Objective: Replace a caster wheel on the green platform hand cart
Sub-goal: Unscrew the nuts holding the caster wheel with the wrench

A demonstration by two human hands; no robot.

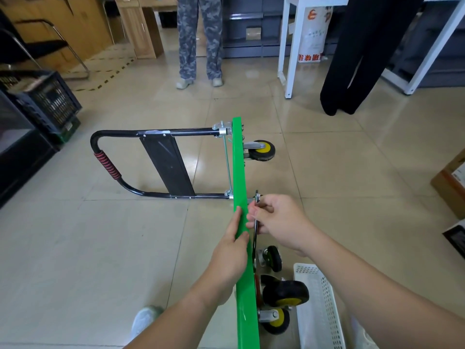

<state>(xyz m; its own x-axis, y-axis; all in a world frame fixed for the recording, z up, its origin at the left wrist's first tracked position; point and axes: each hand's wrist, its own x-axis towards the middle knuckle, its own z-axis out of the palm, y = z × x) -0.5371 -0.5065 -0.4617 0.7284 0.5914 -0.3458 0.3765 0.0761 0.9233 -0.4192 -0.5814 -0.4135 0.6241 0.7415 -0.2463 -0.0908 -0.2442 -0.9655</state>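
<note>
**Tiled floor, cart up on its edge**

Beige tiled floor (100, 248) with the green platform hand cart (237, 157) stood on its long edge. Its black folding handle (108, 159) with the red grip lies flat out to the left. My left hand (234, 248) wraps over the green deck's top edge. My right hand (279, 222) pinches a flat dark metal wrench (254, 245), whose head sits against the underside near the handle-end corner. 1 black yellow-hubbed caster wheel (260, 150) is at the far corner. 2 more yellow-hubbed casters (285, 293) are close to me, just beside a white perforated plastic basket (317, 306).
</note>
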